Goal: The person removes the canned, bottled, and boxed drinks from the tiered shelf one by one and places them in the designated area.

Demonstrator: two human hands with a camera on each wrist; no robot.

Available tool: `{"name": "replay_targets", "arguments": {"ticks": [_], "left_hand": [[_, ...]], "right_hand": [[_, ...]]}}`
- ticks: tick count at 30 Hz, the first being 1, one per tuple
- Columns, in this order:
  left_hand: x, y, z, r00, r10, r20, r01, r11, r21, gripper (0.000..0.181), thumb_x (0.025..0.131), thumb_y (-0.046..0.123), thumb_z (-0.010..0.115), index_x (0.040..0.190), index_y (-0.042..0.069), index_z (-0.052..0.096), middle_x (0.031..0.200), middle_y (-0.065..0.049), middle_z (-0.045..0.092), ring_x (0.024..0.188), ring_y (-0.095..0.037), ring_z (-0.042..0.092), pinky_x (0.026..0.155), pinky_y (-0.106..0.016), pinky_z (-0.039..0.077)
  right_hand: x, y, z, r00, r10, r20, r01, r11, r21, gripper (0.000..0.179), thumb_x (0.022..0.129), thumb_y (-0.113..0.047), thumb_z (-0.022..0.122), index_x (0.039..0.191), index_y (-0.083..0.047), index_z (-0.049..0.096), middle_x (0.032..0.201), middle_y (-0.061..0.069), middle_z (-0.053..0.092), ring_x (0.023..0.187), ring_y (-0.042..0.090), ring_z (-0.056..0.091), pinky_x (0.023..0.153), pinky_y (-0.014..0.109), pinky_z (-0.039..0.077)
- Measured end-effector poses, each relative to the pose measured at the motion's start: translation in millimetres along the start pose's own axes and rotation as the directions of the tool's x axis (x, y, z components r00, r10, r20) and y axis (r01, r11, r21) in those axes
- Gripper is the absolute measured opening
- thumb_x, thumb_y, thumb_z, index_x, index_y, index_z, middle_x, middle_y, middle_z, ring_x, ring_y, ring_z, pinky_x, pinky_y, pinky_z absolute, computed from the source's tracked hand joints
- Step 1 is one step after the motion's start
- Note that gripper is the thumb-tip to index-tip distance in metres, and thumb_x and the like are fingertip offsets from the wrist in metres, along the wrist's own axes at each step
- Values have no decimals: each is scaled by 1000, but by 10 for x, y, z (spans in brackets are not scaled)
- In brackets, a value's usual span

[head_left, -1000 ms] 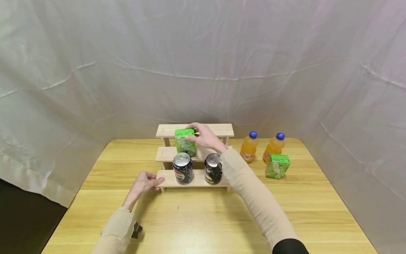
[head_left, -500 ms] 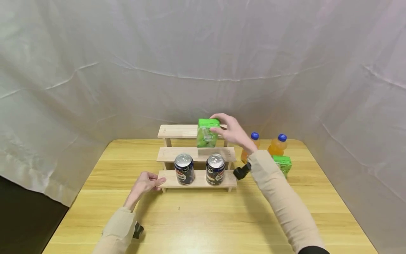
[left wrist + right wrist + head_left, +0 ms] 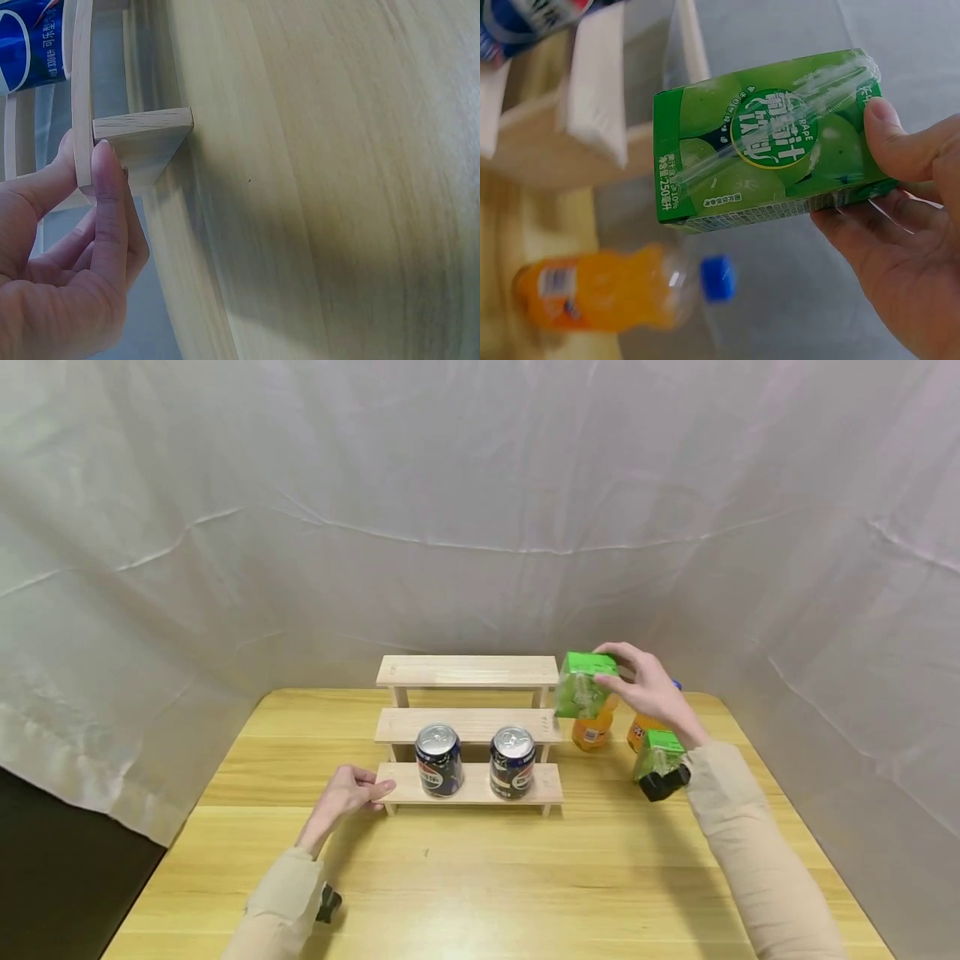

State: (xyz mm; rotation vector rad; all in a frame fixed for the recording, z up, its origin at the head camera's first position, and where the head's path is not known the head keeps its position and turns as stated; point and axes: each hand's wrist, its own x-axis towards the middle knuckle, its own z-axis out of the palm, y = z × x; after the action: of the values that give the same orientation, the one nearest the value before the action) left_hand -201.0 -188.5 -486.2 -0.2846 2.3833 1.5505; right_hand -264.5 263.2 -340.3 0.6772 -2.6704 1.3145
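Pinch carton [image 3: 583, 689] near top in right grip [image 3: 651, 687]; aloft, slightly tilted, by right end of rack [image 3: 467, 670]. Pinch left end of lowest shelf [image 3: 476, 783] in left grip [image 3: 347, 792]. For safe carrying: squeeze lightly, level carton, pass clear of bottle [image 3: 592, 733]; steady rack against jolting cans [image 3: 512, 764].

Shelf [image 3: 82, 90] partly outside the left wrist view
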Motion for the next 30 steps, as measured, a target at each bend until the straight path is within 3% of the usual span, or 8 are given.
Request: {"name": "replay_targets", "arguments": {"ticks": [6, 13, 19, 22, 25, 30], "left_hand": [[15, -8, 3, 1000, -8, -10, 8, 1000, -3, 54, 90, 15, 76, 124, -21, 55, 100, -26, 70, 65, -10, 67, 71, -26, 66], [25, -2, 11, 1000, -12, 0, 12, 1000, -20, 53, 89, 13, 76, 124, -21, 54, 95, -22, 70, 64, -12, 68, 70, -28, 66], [38, 1, 12, 1000, -10, -10, 10, 1000, -15, 53, 90, 13, 76, 125, -21, 54, 97, -23, 70, 64, -10, 67, 70, -26, 65], [38, -7, 11, 1000, -9, -14, 9, 1000, -11, 53, 90, 13, 76, 125, -21, 54, 99, -24, 70, 64, -11, 67, 70, -26, 66], [35, -7, 11, 1000, -3, -8, 3, 1000, -12, 54, 90, 13, 76, 125, -21, 53, 99, -25, 70, 65, -12, 68, 71, -27, 66], [36, -2, 13, 1000, 6, -3, -6, 1000, -12, 54, 90, 13, 76, 124, -22, 53, 98, -25, 69, 65, -12, 68, 71, -29, 66]], "right_hand": [[-206, 302, -37, 999, 46, 28, -45, 998, -42, 37, 100, -10, 61, 134, 4, 52, 131, 27, 54, 119, 46, 59, 81, 7, 54], [-390, 657, 113, 996, 85, 6, -84, 992, -91, 37, 100, -10, 63, 133, 3, 54, 131, 28, 55, 105, 35, 59, 74, 13, 54], [-504, 900, 278, 994, 113, 8, -113, 993, -21, 39, 98, -7, 63, 134, 5, 53, 131, 29, 55, 108, 36, 63, 83, 11, 56], [-545, 994, 345, 992, 127, 13, -127, 992, 4, 39, 97, -6, 63, 133, 5, 53, 127, 29, 57, 102, 30, 65, 81, 14, 58], [-568, 1052, 389, 993, 121, 4, -121, 993, -14, 37, 97, -5, 64, 132, 5, 54, 126, 29, 59, 102, 27, 64, 84, 21, 59], [-574, 1070, 429, 992, 125, -4, -125, 991, -48, 37, 98, -6, 63, 132, 6, 53, 131, 30, 58, 112, 38, 61, 100, 45, 57]]}}
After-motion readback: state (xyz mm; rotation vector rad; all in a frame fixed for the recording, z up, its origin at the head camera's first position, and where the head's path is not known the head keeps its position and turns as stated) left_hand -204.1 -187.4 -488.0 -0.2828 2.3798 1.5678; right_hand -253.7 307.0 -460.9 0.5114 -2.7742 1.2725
